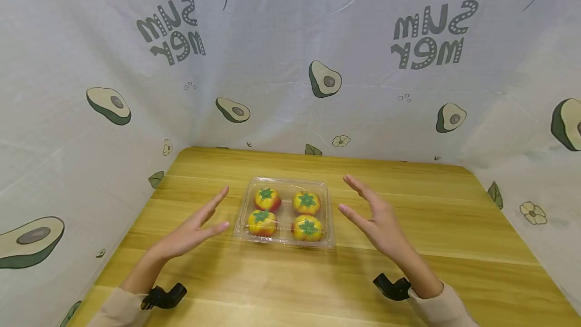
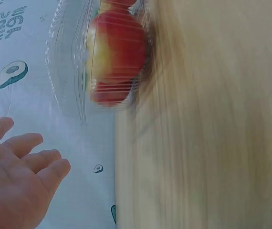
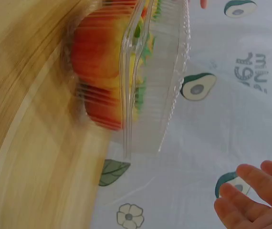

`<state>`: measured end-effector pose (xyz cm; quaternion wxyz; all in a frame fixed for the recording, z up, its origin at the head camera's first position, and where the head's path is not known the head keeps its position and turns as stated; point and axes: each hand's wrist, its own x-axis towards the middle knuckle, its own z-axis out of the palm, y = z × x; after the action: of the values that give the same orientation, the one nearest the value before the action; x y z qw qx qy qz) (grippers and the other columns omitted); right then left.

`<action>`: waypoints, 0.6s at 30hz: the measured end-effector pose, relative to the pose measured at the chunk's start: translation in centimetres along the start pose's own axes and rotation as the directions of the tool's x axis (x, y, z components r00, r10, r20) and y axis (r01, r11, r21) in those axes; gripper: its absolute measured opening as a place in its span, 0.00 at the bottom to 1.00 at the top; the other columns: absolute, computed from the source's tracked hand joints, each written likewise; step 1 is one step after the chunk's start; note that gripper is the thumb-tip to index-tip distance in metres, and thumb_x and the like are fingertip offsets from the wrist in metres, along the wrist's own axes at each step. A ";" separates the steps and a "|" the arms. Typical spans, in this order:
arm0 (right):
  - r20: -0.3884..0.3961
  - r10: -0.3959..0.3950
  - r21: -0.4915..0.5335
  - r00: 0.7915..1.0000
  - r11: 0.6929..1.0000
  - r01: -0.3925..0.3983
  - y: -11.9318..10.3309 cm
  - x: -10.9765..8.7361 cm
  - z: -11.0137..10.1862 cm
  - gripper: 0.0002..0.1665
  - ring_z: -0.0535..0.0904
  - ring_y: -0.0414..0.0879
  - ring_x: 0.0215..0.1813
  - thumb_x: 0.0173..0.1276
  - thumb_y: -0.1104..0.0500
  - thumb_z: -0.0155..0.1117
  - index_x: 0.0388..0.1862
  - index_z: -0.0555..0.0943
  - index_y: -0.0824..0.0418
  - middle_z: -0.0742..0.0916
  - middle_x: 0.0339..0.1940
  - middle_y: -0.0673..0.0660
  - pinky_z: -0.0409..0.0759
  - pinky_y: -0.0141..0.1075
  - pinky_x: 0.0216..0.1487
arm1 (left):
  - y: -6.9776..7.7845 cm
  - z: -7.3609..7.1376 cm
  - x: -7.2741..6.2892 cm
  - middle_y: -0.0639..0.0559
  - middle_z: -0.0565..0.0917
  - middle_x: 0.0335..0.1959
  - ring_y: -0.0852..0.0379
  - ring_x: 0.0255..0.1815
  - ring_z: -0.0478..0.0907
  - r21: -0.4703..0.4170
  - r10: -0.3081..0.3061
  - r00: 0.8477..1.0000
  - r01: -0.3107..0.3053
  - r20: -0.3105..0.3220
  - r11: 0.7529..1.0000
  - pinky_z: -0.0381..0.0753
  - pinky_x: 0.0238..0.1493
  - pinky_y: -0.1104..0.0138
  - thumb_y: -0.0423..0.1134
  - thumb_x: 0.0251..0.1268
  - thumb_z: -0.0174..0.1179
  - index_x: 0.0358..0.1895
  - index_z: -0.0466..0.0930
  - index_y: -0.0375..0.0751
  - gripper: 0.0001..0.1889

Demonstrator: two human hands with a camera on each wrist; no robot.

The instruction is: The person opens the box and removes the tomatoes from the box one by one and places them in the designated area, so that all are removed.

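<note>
A clear plastic clamshell box [image 1: 285,240] sits on the wooden table with its lid over the contents. Inside are several round yellow-and-red fruits [image 1: 306,202] with green star-shaped leaf tops, set in two rows. My left hand [image 1: 192,233] hovers off the box's left side, fingers extended and thumb apart. Off the right side is my right hand [image 1: 380,221], its fingers likewise spread toward the box. Both hands are apart from the box and hold nothing. In the left wrist view, the red side of one fruit [image 2: 119,45] shows through the ribbed wall.
The wooden table [image 1: 408,196] extends around the box on all sides. A white cloth [image 1: 272,54] printed with avocados and lettering hangs behind it and along both sides. Each wrist wears a black device, the left one [image 1: 165,296] and the right one [image 1: 392,287].
</note>
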<state>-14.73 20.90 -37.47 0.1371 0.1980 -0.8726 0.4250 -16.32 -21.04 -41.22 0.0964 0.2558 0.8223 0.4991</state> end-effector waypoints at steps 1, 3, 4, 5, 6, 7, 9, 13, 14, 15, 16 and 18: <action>0.003 -0.007 0.001 1.000 1.000 0.007 -0.1 0.0 0.2 0.38 0.64 0.59 0.74 0.72 0.56 0.66 0.78 0.64 0.49 0.72 0.74 0.55 0.63 0.67 0.67 | 0.0 0.1 0.0 0.48 0.39 0.82 0.40 0.80 0.38 -0.002 -0.001 1.000 0.001 -0.005 1.000 0.45 0.74 0.39 0.42 0.77 0.55 0.82 0.37 0.53 0.41; 0.013 -0.016 0.002 1.000 1.000 0.016 -0.2 0.1 0.6 0.38 0.66 0.58 0.73 0.72 0.56 0.66 0.77 0.64 0.49 0.73 0.73 0.54 0.65 0.65 0.67 | 0.0 0.4 -0.1 0.48 0.40 0.82 0.41 0.80 0.39 -0.008 -0.001 1.000 0.001 -0.011 1.000 0.46 0.74 0.42 0.41 0.76 0.56 0.82 0.38 0.52 0.42; 0.019 -0.018 0.005 1.000 1.000 0.018 -0.3 0.1 0.9 0.38 0.66 0.58 0.72 0.72 0.55 0.66 0.77 0.64 0.49 0.72 0.74 0.53 0.65 0.64 0.67 | 0.0 0.6 -0.2 0.49 0.41 0.82 0.42 0.80 0.39 -0.012 -0.001 1.000 0.001 -0.012 1.000 0.47 0.74 0.44 0.41 0.76 0.56 0.82 0.38 0.52 0.42; 0.023 -0.021 0.009 1.000 1.000 0.020 -0.4 0.1 1.1 0.38 0.67 0.57 0.72 0.71 0.55 0.67 0.77 0.65 0.49 0.73 0.74 0.52 0.66 0.64 0.66 | -0.1 0.7 -0.2 0.49 0.41 0.82 0.43 0.80 0.39 -0.020 -0.001 1.000 0.001 -0.013 1.000 0.47 0.74 0.46 0.40 0.76 0.56 0.82 0.38 0.52 0.42; 0.027 -0.027 0.011 0.999 1.000 0.027 -0.5 0.1 1.3 0.38 0.68 0.57 0.71 0.71 0.55 0.67 0.77 0.65 0.50 0.73 0.73 0.52 0.68 0.63 0.66 | -0.1 0.9 -0.3 0.48 0.41 0.82 0.43 0.80 0.39 -0.028 -0.002 1.000 0.001 -0.012 1.000 0.47 0.74 0.47 0.40 0.76 0.56 0.82 0.38 0.51 0.42; 0.031 -0.035 0.014 0.999 0.999 0.034 -0.6 0.1 1.6 0.38 0.69 0.57 0.71 0.71 0.55 0.68 0.77 0.66 0.50 0.73 0.73 0.51 0.68 0.62 0.66 | -0.3 1.0 -0.3 0.49 0.41 0.82 0.44 0.80 0.40 -0.037 -0.005 1.000 0.005 -0.012 0.999 0.47 0.74 0.49 0.40 0.75 0.57 0.82 0.38 0.50 0.42; 0.039 -0.052 0.020 0.998 0.998 0.051 -0.8 0.2 2.0 0.38 0.69 0.57 0.70 0.70 0.55 0.69 0.76 0.66 0.51 0.73 0.73 0.51 0.69 0.62 0.66 | -0.5 1.3 -0.4 0.47 0.42 0.82 0.45 0.80 0.40 -0.055 -0.007 1.000 0.006 -0.010 0.998 0.47 0.74 0.51 0.39 0.75 0.57 0.82 0.38 0.47 0.43; 0.055 -0.090 0.024 0.994 0.996 0.089 -1.1 0.2 2.9 0.38 0.67 0.55 0.72 0.69 0.55 0.69 0.76 0.67 0.55 0.73 0.73 0.53 0.68 0.59 0.67 | -0.8 1.7 -0.4 0.44 0.44 0.81 0.44 0.80 0.42 -0.086 -0.009 1.000 0.008 -0.019 0.996 0.48 0.74 0.53 0.40 0.75 0.58 0.82 0.39 0.43 0.43; 0.059 -0.097 0.026 0.993 0.995 0.096 -1.2 0.2 3.1 0.38 0.67 0.55 0.73 0.69 0.56 0.70 0.76 0.67 0.55 0.72 0.73 0.53 0.68 0.59 0.68 | -0.9 1.7 -0.4 0.44 0.45 0.81 0.43 0.80 0.43 -0.094 -0.009 1.000 0.007 -0.023 0.996 0.48 0.74 0.53 0.40 0.75 0.58 0.82 0.39 0.43 0.43; 0.062 -0.106 0.027 0.992 0.994 0.104 -1.2 0.2 3.4 0.38 0.67 0.55 0.73 0.69 0.56 0.70 0.75 0.68 0.56 0.72 0.73 0.54 0.68 0.58 0.68 | -1.0 1.8 -0.4 0.42 0.45 0.81 0.43 0.79 0.44 -0.100 -0.008 1.000 0.005 -0.027 0.995 0.49 0.74 0.53 0.40 0.75 0.58 0.82 0.40 0.43 0.42; 0.065 -0.111 0.027 0.992 0.994 0.109 -1.3 0.2 3.6 0.38 0.67 0.55 0.72 0.68 0.56 0.70 0.75 0.68 0.56 0.73 0.73 0.54 0.69 0.57 0.68 | -1.0 1.9 -0.4 0.42 0.46 0.81 0.42 0.79 0.45 -0.106 -0.007 1.000 0.004 -0.030 0.994 0.49 0.74 0.52 0.40 0.75 0.58 0.82 0.40 0.43 0.42; 0.068 -0.127 0.036 0.990 0.992 0.124 -1.3 0.1 4.1 0.38 0.68 0.54 0.72 0.67 0.56 0.71 0.74 0.69 0.56 0.74 0.72 0.55 0.70 0.56 0.67 | -1.2 2.1 -0.4 0.40 0.47 0.80 0.40 0.79 0.46 -0.115 -0.005 0.999 0.001 -0.037 0.993 0.50 0.73 0.51 0.39 0.75 0.58 0.81 0.41 0.41 0.42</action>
<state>-14.52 16.88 -38.96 0.1299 0.2693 -0.8559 0.4219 -15.52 -20.06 -43.31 0.0964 0.2393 0.7942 0.5501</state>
